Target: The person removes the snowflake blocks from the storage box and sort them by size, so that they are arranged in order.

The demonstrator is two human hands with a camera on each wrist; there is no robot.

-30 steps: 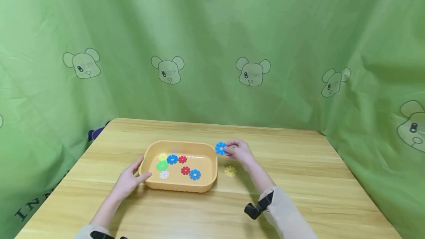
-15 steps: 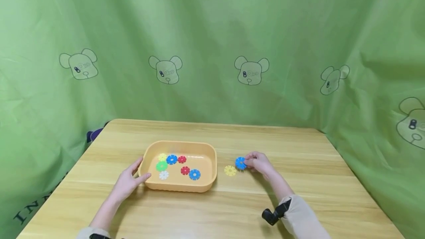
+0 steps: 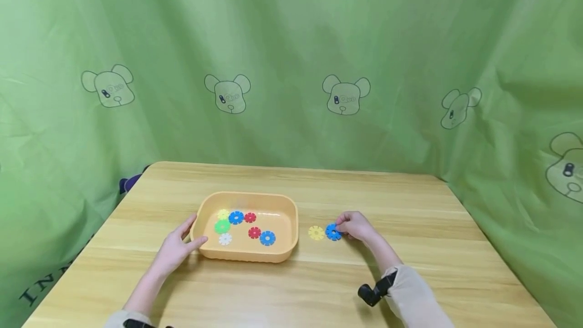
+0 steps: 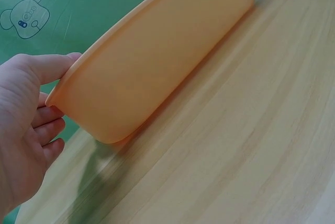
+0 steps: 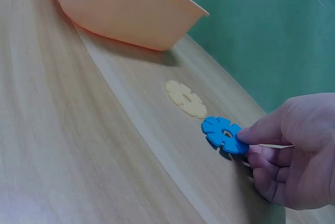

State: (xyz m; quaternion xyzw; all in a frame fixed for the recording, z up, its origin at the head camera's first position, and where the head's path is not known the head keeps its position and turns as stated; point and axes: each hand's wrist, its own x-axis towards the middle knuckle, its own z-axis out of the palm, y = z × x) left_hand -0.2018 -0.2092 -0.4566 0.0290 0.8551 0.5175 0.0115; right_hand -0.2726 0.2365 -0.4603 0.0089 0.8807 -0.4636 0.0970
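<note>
My right hand (image 3: 357, 226) pinches a blue notched plastic snowflake disc (image 3: 333, 232) at its edge between thumb and fingers. In the right wrist view the blue disc (image 5: 222, 134) is slightly tilted, close over the table, with its shadow beneath. Just left of it a yellow snowflake disc (image 3: 316, 233) lies flat on the table. My left hand (image 3: 174, 250) holds the left end of an orange plastic basin (image 3: 248, 256), thumb over the rim and fingers along the outside, as the left wrist view shows. Several discs lie on the basin's floor, among them a green disc (image 3: 222, 227) and a white disc (image 3: 225, 239).
The basin stands on a wood-grain table (image 3: 255, 292). A green curtain (image 3: 282, 29) with printed bear heads hangs behind the table and along both sides. A small purple object (image 3: 130, 183) shows past the table's left edge.
My right hand has carried the blue disc from beside the basin's right rim rightward and down, to a place close beside the yellow disc. The left hand and basin have stayed put.
</note>
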